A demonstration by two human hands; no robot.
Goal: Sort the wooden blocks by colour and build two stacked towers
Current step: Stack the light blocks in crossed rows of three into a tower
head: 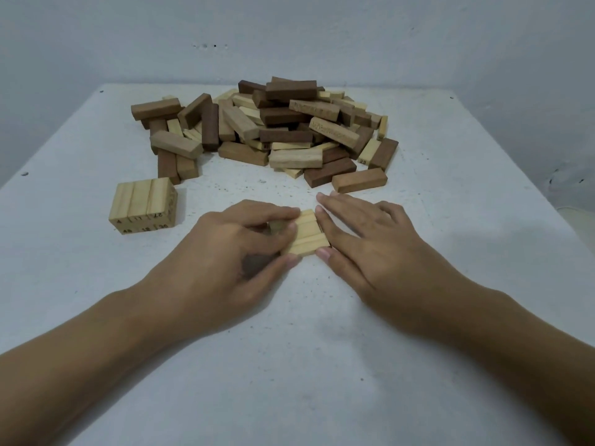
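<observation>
Three light blocks point(309, 235) lie flat, side by side, on the desk point(322, 349) at its near middle, between the two hands. Their long axes run across the view, left to right, slightly tilted; the seams between them show as parallel lines.

Finding on the left hand point(238, 239): its fingers curl over the left part of the row, thumb against the near edge, clamped on it. Finding on the right hand point(363, 233): its fingers point(338, 210) are straight and together, laid against the right-hand ends, gripping nothing.

Judgement: the hands press the row from opposite sides to bring the ends flush, so it can serve as one level layer.

To the left, apart from the row, stands the light stack point(141, 207), two layers high. Its top blocks point away from the viewer, numbered ends to the front. The row lies crosswise to that layer, which suits alternate stacking.

Behind, well apart, the unsorted heap point(264, 130) of dark and light blocks lies in no order. No dark tower is begun.
</observation>
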